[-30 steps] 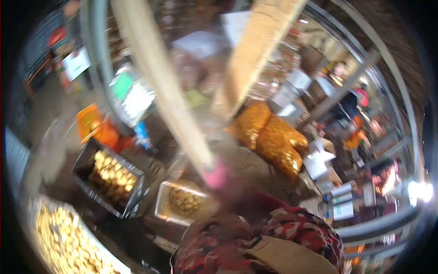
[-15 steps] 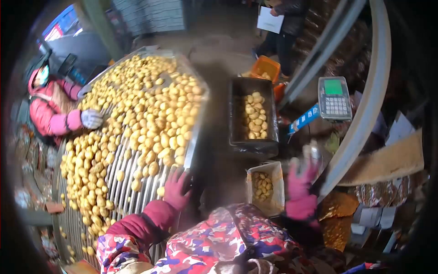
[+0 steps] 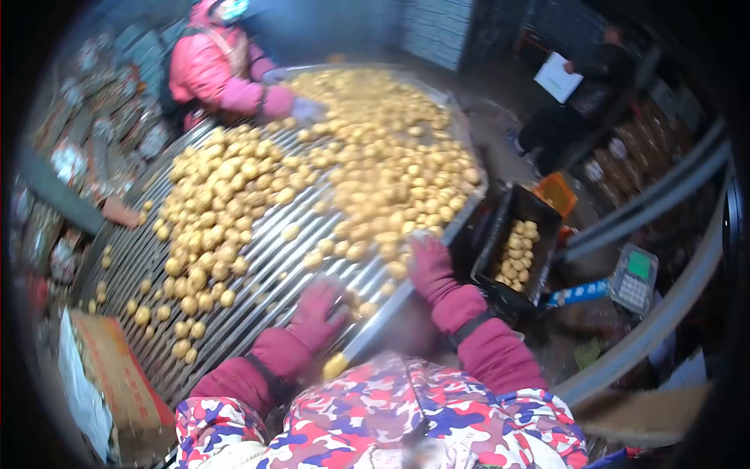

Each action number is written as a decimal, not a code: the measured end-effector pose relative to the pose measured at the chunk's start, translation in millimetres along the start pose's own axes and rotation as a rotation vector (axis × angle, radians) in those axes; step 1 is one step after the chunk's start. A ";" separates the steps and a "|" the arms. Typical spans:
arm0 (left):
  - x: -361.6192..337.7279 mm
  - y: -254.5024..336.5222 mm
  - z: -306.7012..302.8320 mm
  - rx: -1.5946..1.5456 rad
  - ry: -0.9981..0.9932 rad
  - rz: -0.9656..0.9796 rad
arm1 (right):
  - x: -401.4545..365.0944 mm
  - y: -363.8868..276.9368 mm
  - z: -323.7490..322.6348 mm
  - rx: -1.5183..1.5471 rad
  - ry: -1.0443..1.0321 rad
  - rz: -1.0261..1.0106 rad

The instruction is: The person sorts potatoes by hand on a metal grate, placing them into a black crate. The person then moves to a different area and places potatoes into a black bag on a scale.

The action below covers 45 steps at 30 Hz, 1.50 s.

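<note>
Many yellow potatoes (image 3: 219, 187) lie on a slatted metal table (image 3: 273, 273) with a raised metal edge. My left hand (image 3: 319, 313), in a dark pink glove, is low over the slats near the front edge, fingers apart, beside a few potatoes. At the table's right edge, my right hand (image 3: 427, 254), gloved alike, touches or hovers by the nearest potatoes; its fingertips are blurred. One potato (image 3: 335, 366) rests by the front edge, close to my jacket. Across the table, a co-worker's gloved hand (image 3: 308, 110) is at the potatoes.
A black-lined crate (image 3: 488, 242) of potatoes stands right of the table, with an orange crate (image 3: 556, 194) behind and a scale (image 3: 633, 277) further right. Metal beams curve along the right. A cardboard box (image 3: 117, 375) is at the lower left. Another person (image 3: 582, 94) holds a white sheet.
The view has turned, bringing the table to the centre. My right hand has moved from beside the small crate to the table's edge. My left hand is now further over the slats.
</note>
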<state>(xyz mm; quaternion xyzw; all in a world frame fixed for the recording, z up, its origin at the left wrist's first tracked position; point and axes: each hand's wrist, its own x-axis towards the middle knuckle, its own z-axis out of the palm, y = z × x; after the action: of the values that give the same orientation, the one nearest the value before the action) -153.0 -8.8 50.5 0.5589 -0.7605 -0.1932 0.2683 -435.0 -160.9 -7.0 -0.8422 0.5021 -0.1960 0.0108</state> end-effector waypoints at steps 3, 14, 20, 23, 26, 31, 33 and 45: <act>-53.6 -70.0 -46.7 0.279 0.342 -0.162 | 21.6 10.2 8.0 -0.086 -0.030 -0.059; -151.6 -190.5 -160.2 0.487 0.395 -1.408 | 77.8 3.2 -15.9 -0.052 -0.298 -0.034; -79.1 -165.9 -114.1 0.588 0.446 -1.063 | 75.1 9.6 -9.7 -0.011 -0.224 -0.096; -44.1 -118.3 -101.0 0.421 0.312 -0.784 | 73.8 5.7 -12.8 -0.002 -0.223 -0.100; -45.6 -98.2 -92.0 0.148 0.246 -0.425 | 74.3 7.1 -9.2 0.015 -0.225 -0.111; -118.1 -122.8 -146.8 0.366 0.767 -0.405 | 73.1 8.4 -11.5 0.027 -0.230 -0.112; -202.4 -175.1 -165.0 0.463 0.945 -0.694 | 72.8 10.9 -7.3 0.055 -0.235 -0.099; -247.0 -228.7 -114.7 -0.088 0.733 -0.792 | 75.4 4.9 -15.8 0.058 -0.222 -0.147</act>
<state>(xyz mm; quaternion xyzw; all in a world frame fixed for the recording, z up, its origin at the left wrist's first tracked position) 146.4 158.7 -43.1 0.8217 -0.3395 -0.1038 0.4458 -412.9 -224.6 30.6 -0.8925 0.4290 -0.1162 0.0765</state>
